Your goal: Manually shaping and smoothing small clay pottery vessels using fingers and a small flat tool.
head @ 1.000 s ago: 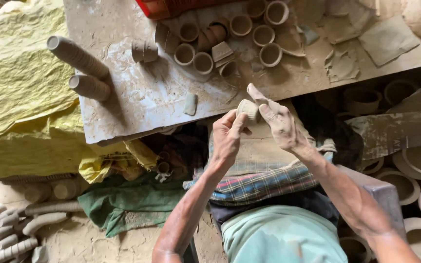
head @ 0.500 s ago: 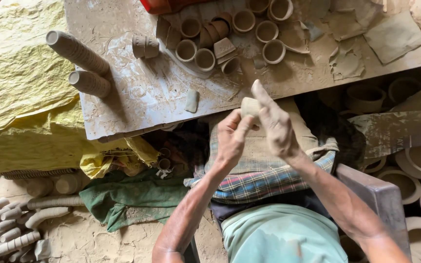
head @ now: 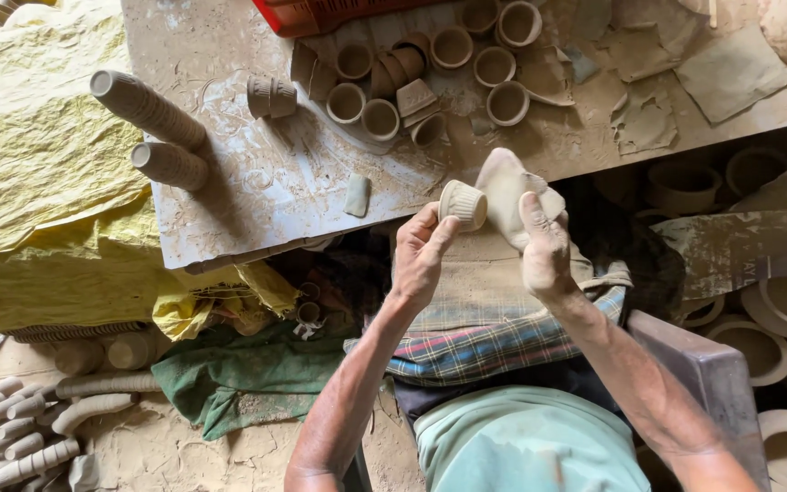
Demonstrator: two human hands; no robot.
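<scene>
Left hand (head: pixel 421 255) pinching small ribbed, pale clay cup (head: pixel 463 203) by fingertips; right hand (head: pixel 539 241), dusty, fingers curled around smooth beige mould (head: pixel 505 187) beside it.

Pale tan ribbed clay cup (head: pixel 463 203), yellow sheet (head: pixel 38 200), green cloth (head: pixel 229 374), plaid fabric (head: pixel 494 342)

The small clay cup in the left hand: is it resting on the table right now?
No: the left hand holds the small clay cup in the air, clear of the table.
</scene>
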